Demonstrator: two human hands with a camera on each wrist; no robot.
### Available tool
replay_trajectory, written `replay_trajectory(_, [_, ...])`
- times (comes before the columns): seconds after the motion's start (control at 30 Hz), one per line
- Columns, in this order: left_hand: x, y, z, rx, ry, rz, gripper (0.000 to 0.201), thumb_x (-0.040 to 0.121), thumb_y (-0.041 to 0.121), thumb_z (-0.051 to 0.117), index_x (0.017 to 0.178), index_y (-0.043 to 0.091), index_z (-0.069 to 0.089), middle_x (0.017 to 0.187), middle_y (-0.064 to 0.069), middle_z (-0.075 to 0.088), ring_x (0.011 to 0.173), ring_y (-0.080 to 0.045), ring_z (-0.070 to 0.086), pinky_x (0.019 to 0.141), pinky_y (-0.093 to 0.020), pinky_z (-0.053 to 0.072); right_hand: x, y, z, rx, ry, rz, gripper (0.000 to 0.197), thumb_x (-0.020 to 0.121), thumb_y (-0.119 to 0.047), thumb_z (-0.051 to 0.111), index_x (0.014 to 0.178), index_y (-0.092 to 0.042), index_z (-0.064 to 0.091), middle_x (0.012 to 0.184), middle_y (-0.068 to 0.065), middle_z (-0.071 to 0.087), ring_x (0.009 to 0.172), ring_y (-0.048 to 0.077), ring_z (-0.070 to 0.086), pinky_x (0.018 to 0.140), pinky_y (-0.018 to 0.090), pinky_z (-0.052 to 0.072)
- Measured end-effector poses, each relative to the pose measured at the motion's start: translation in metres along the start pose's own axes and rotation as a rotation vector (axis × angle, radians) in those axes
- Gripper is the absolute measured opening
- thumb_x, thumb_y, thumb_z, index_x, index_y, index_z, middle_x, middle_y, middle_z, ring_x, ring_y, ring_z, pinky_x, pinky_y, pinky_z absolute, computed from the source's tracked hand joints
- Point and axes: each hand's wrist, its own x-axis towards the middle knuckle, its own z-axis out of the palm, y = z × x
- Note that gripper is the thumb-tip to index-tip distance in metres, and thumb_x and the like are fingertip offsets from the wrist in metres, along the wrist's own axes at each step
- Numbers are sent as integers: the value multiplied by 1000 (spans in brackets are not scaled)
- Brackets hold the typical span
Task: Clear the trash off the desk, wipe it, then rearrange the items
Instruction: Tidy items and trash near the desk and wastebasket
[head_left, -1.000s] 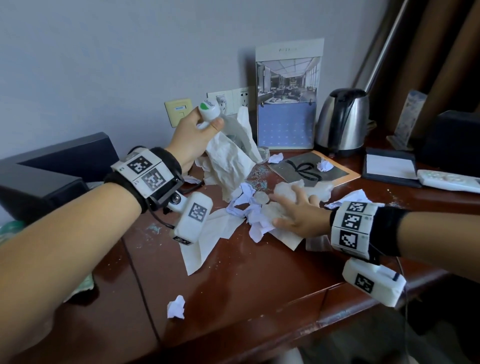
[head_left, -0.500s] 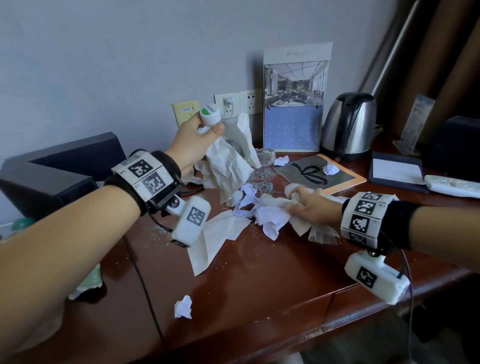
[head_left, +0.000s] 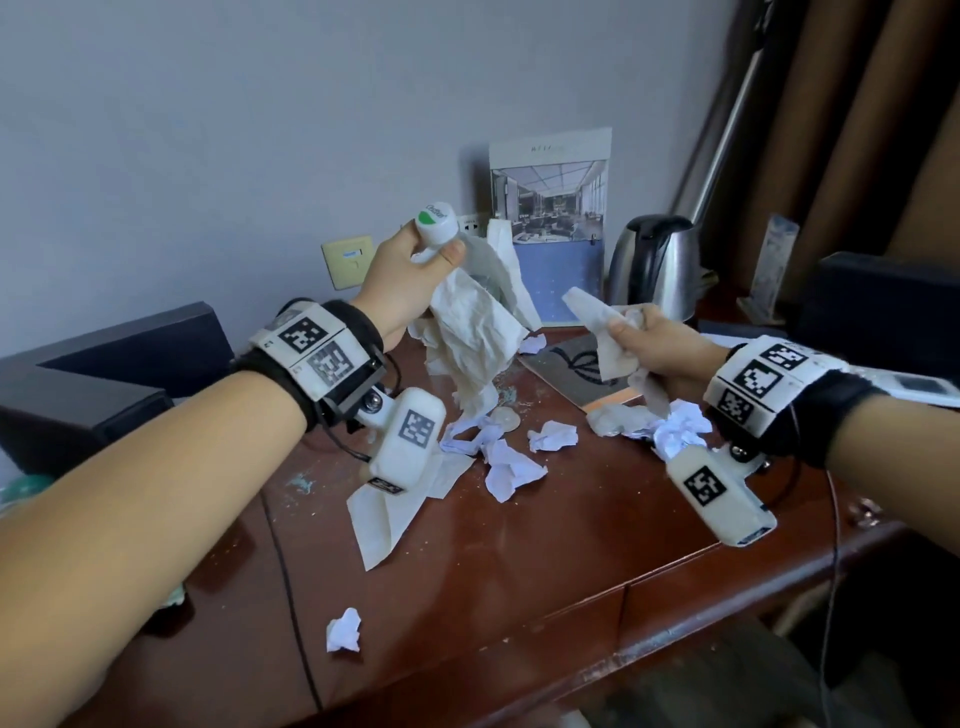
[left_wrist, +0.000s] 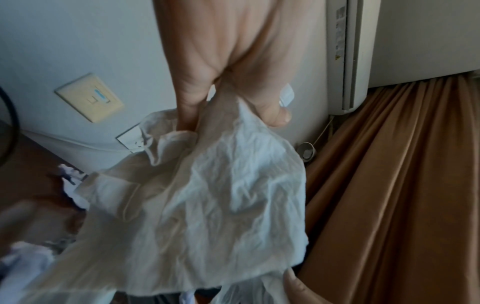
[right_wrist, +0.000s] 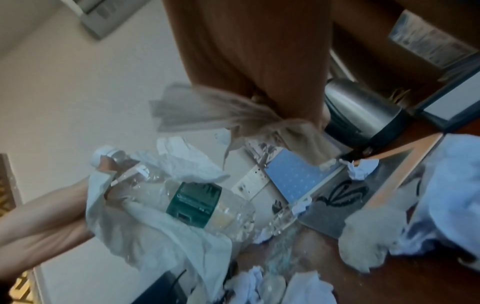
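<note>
My left hand is raised above the back of the desk. It grips the neck of a clear plastic bottle with a white cap, together with crumpled tissue that hangs down from it. In the left wrist view the fingers pinch that tissue. To the right, my right hand holds a bunch of tissues lifted off the desk. Several crumpled paper balls and a flat tissue lie on the dark red desk.
A steel kettle, a standing brochure and a folder stand at the back. A remote and a dark box sit at the right, a black box at the left. One paper ball lies near the front edge.
My right hand closed on the tissues it was pressing on the desk and lifted them up. The left hand stayed raised with the bottle and tissue.
</note>
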Motion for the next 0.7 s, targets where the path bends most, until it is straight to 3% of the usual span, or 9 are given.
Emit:
replay_trajectory(0.07, [2,7,10,2,-1,22,29,94,13,55,123,10,53,103,11,57,92,3,54,73,-4,41,-4,-2,-15,77,70,1,35,99,-30,44,126,-8,42,92,0,52,80,12,52,65,18,45])
replay_trajectory(0.13, [2,14,23,-8,-18,34,25,94,15,56,119,14,54,108,8,57,99,-2,53,76,-6,40,-11,-3,-30,130,99,-13,30,99,-29,44,121,-9,44,93,0,52,85,14,54,72,21,46])
replay_trajectory(0.23, [1,26,45,-52,-63,39,22,95,17,55,117,17,53,114,5,57,106,-5,52,81,-11,41,-20,0,-51,108,146,6,31,98,-34,44,121,-13,44,87,-4,49,73,6,50,66,22,43])
replay_trajectory(0.3, [-2,35,62,-75,-107,49,24,95,17,55,119,15,53,117,3,58,108,-7,53,88,-16,42,-26,4,-65,120,178,18,40,97,-39,45,126,-12,43,86,-5,49,68,4,47,59,20,45])
replay_trajectory(0.4, [-5,48,89,-113,-166,67,22,95,18,55,118,16,53,118,3,58,110,-10,53,91,-22,41,-43,9,-87,130,231,55,48,95,-43,45,130,-11,38,89,-1,53,71,10,58,68,26,49])
replay_trajectory(0.5, [-8,60,113,-155,-210,79,20,95,21,56,114,18,54,117,1,60,112,-15,56,96,-31,45,-65,10,-109,192,267,55,35,99,-35,43,125,-12,39,77,-1,48,37,-3,53,55,22,41])
replay_trajectory(0.6, [-14,69,142,-193,-254,76,16,91,28,59,106,25,56,117,-4,62,113,-23,58,99,-46,46,-93,4,-134,227,312,43,15,101,-27,39,104,-13,43,65,-3,49,31,-4,48,41,14,40])
replay_trajectory(0.7, [-27,76,175,-241,-305,74,12,92,25,58,104,23,55,109,-1,63,107,-19,59,99,-40,47,-119,7,-161,199,357,30,21,102,-21,35,83,-16,42,36,-10,48,30,-1,47,41,12,40])
